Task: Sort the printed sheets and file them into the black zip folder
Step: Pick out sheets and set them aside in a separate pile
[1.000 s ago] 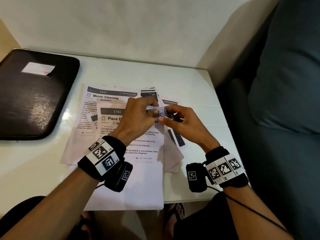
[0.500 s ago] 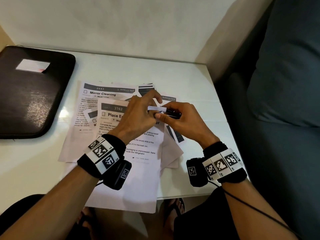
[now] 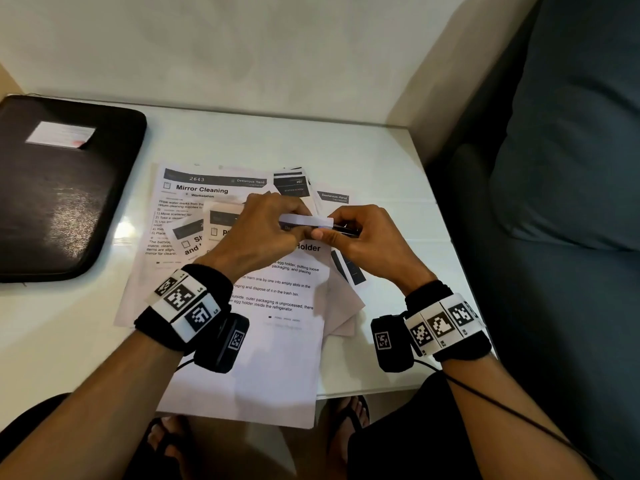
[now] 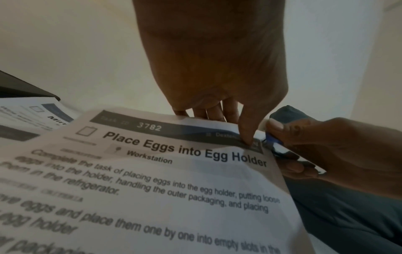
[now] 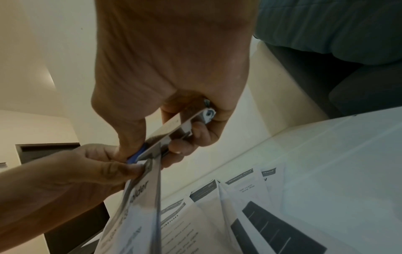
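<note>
The top printed sheet [image 3: 277, 341], headed "Place Eggs into Egg Holder" [image 4: 174, 189], lies over the front table edge with its upper right corner lifted. My left hand [image 3: 298, 226] pinches that corner, thumb on the print [image 4: 245, 137]. My right hand [image 3: 325, 233] grips a small stapler [image 5: 172, 127] of metal and blue plastic, and the stapler's mouth sits on the same corner. Several other printed sheets, one headed "Mirror Cleaning" [image 3: 187, 202], are fanned out underneath. The black zip folder [image 3: 62, 202] lies closed at the table's left.
The white table [image 3: 277, 140] stands against a pale wall. A grey-blue sofa [image 3: 571, 168] runs close along its right side. My sandalled feet show below the front edge, and cables hang from both wrist cameras.
Both hands stay at the top sheet's corner. The left fingers, lifted half a second ago, are pressed down on the corner again beside the stapler.
</note>
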